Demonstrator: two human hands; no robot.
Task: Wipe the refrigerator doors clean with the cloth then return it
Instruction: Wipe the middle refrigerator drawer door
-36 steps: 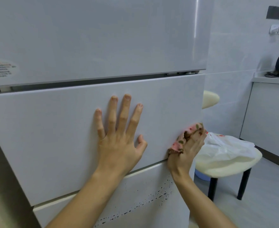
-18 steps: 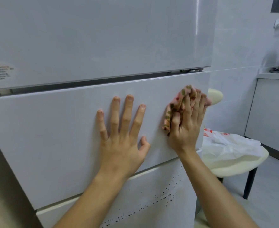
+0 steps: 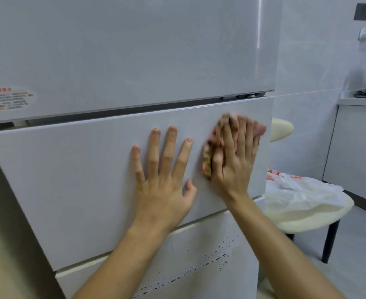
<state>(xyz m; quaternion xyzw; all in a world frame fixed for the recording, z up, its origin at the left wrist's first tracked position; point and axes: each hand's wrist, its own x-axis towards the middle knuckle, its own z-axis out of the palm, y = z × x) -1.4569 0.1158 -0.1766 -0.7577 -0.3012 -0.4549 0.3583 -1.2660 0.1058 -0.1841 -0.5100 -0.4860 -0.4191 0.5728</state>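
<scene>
- White tiled kitchen, wall [image 3: 307, 61] off at 2 o'clock; the fridge fills most of my view.
- Nearest, 6 o'clock: lower door [image 3: 199, 266], dark specks across it. Not wiped yet, I'd say.
- Left hand [image 3: 162, 186] is flat with fingers spread, pressing the middle door [image 3: 80, 180] and holding nothing. Good as a brace so the door doesn't give.
- Right hand [image 3: 233, 167] is just beside it at 3 o'clock, fingers laid straight over the cloth [image 3: 209, 156] and pushing it onto the door. It's blurred, so I can't tell the thumb's grip.
- Cloth is bunched near the door's right edge. I'd spread it flatter, press evenly, overlap passes toward 9 o'clock, then do the seams.
- Upper door [image 3: 134, 50] at 12 o'clock, sticker [image 3: 7, 100] at its left.
- Farther, 4 o'clock: stool [image 3: 307, 219] with a plastic bag [image 3: 296, 190] on it. Mind the elbow.
</scene>
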